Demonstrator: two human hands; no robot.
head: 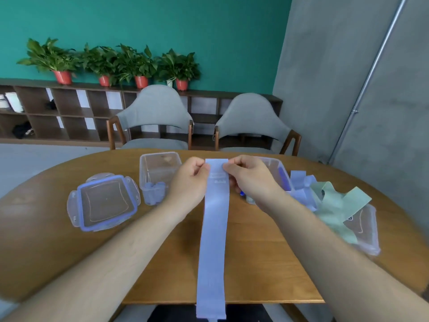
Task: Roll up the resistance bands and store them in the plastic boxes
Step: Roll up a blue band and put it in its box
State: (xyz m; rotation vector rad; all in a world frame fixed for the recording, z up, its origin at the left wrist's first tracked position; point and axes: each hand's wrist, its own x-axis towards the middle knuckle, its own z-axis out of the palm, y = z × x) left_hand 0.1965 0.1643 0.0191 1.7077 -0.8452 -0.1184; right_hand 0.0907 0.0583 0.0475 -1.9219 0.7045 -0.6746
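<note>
A long pale blue resistance band hangs flat from the middle of the wooden table down past its near edge. My left hand pinches its top left corner and my right hand pinches its top right corner, holding the upper end up. A clear plastic box behind my left hand holds rolled blue bands. A second clear box stands behind my right hand, partly hidden.
A blue-rimmed lid lies at the left. Loose blue bands and green bands are piled at the right over another lid. Two grey chairs stand behind the table.
</note>
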